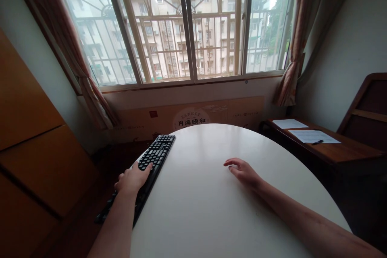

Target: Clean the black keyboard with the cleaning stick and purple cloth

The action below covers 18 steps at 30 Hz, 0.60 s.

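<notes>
A black keyboard (157,151) lies slantwise along the left side of the round white table (193,209), its near left part reaching past the table's edge. My left hand (133,177) is over its middle, thumb on the keys and the other fingers bent toward its outer long edge, gripping it. The fingers' undersides are hidden. Over the right half of the tabletop is my right hand (243,171), fingers loosely bent, thumb a little apart from the index finger, with nothing held. Whether it touches the surface is hard to tell.
On the right, a wooden side table (347,151) holds paper sheets (314,136) and a black pen (317,142), beside a chair (369,109). A printed cardboard panel (139,115) stands below the barred window (193,28). An orange-brown cabinet (27,129) is at left.
</notes>
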Available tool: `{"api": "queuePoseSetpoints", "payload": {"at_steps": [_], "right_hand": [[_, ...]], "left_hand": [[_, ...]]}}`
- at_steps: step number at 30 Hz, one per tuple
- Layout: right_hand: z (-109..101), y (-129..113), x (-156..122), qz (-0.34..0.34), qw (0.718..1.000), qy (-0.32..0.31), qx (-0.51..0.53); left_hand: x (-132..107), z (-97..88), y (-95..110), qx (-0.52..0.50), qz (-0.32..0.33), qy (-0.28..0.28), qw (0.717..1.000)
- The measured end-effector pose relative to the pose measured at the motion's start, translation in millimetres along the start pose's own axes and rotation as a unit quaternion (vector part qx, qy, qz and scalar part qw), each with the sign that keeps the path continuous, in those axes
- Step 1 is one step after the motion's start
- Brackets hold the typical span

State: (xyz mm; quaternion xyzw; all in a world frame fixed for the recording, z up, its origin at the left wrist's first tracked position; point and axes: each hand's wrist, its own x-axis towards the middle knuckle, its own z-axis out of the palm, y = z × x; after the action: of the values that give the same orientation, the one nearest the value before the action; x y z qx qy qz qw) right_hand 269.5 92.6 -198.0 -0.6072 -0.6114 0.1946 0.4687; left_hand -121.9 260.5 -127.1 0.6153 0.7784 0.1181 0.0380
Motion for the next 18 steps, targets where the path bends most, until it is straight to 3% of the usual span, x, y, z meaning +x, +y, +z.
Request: {"api": "queuePoseSetpoints", "payload": {"at_steps": [8, 18], "right_hand": [[0, 0, 0, -0.008, 1.0, -0.003, -0.007], [-1, -6, -1, -0.006, 1.0, -0.002, -0.005]], "left_hand": [[-4, 4.0, 3, 0.001, 0.029, 0.023, 0.999], [-30, 13.0, 35, 0.025, 0.135, -0.012, 0.99]]}}
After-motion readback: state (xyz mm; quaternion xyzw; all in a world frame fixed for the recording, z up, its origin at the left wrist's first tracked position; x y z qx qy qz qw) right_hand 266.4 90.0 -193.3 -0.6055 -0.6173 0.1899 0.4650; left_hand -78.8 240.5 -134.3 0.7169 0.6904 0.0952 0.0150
